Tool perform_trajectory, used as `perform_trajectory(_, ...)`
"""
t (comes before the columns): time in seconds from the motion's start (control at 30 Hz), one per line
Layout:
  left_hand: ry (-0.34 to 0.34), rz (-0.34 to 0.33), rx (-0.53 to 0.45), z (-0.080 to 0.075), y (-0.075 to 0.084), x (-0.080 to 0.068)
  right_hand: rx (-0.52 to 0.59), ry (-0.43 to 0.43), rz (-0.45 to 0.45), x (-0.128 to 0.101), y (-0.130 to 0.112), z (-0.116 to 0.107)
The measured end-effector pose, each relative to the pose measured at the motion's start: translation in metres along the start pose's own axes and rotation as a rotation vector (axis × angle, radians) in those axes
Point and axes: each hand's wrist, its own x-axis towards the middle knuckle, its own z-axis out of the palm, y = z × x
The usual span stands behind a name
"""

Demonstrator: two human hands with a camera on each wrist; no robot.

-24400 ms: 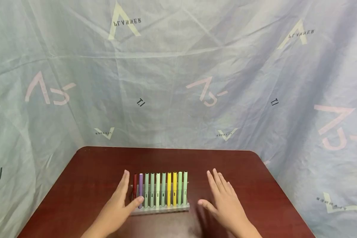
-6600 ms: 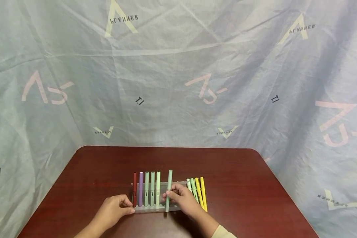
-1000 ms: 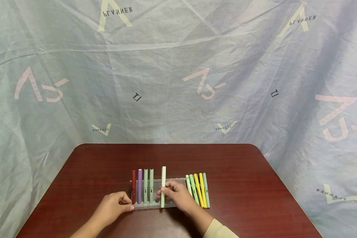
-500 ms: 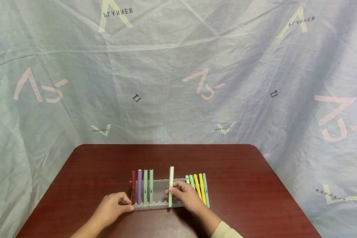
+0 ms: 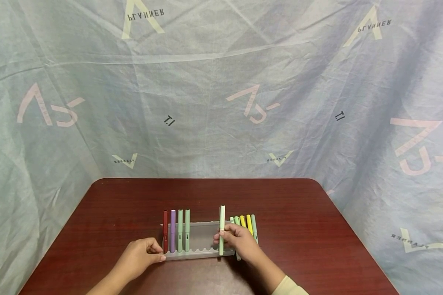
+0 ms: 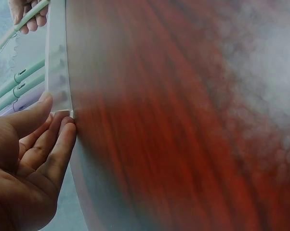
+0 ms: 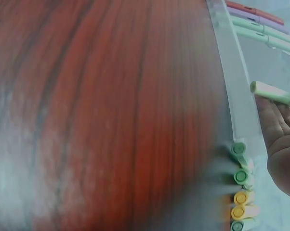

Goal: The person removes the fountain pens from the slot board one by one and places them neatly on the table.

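In the head view my left hand (image 5: 138,256) pinches the near left corner of a clear plastic pen rack (image 5: 201,237), thumb on top and fingers below in the left wrist view. My right hand (image 5: 245,242) holds a pale green pen (image 5: 222,219) between thumb and fingers, over the rack's right end. A dark red pen (image 5: 165,231), a purple pen (image 5: 173,231) and two green pens (image 5: 187,229) rest in the left slots. The right wrist view shows the held pen's end (image 7: 265,90) close above the rack's edge.
Right of the rack, two light green pens, two yellow pens (image 5: 249,221) and a grey-green pen (image 5: 254,221) lie side by side, partly hidden by my right hand. The dark red wooden table (image 5: 306,229) ends at a printed grey cloth backdrop (image 5: 206,102).
Over the last second my right hand carries the pale green pen rightward along the rack. Pens once filling the rack now lie at its right, including the grey-green one held earlier. My left hand stays.
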Motion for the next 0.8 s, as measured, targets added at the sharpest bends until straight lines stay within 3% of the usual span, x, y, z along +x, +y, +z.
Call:
perform_trajectory(0.47, 0.006, -0.011, 0.017, 0.000, 0.003, -0.001, -0.058, 0.018, 0.010, -0.009, 0.002, -0.019)
perform_trajectory(0.8, -0.001, -0.033, 0.022, 0.000, 0.004, -0.001, 0.007, 0.026, -0.003, -0.013, 0.003, -0.027)
